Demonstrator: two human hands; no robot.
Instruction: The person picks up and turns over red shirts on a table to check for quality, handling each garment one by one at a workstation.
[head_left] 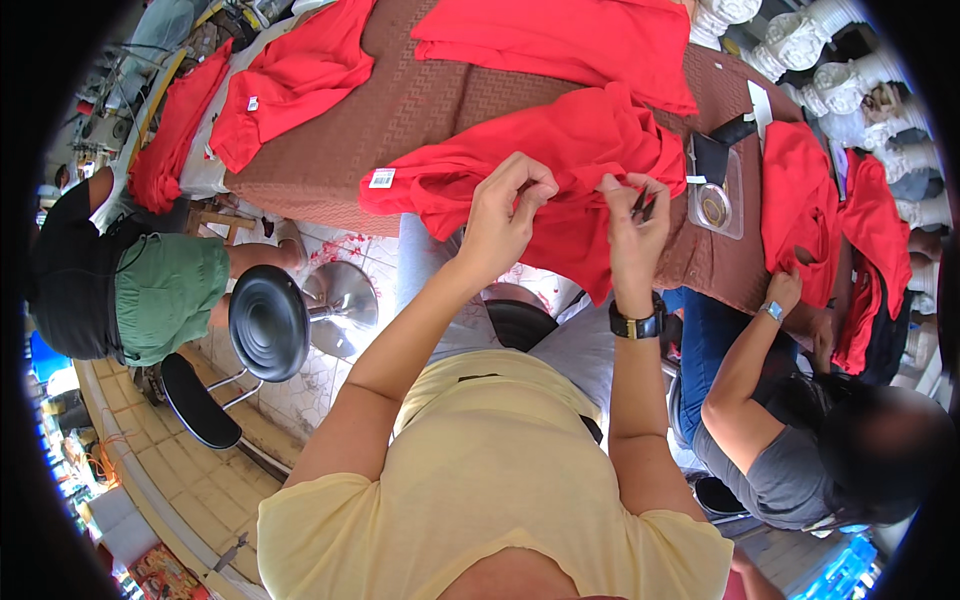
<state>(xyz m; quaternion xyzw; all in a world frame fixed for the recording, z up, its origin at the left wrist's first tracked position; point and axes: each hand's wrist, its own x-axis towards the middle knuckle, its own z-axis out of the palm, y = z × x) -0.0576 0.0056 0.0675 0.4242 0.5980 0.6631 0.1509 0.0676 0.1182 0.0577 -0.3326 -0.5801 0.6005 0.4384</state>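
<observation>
A red garment (560, 140) with a white tag (382, 178) at its left end lies bunched on the table's near edge, partly hanging over it. Just above it is my left hand (502, 215), thumb and forefinger pinched together. Whatever they hold, if anything, is too small to see. Close by on the right, my right hand (637, 232) is closed around a small dark pointed tool (643, 207), mostly hidden by the fingers; its exact kind does not show. A dark watch sits on my right wrist.
More red garments (560, 45) lie on the brown-clothed table (400, 110). A clear plastic box (720, 200) stands to the right. A co-worker (770, 440) handles red cloth there. At left are a person in green shorts (175, 290) and a black stool (268, 322).
</observation>
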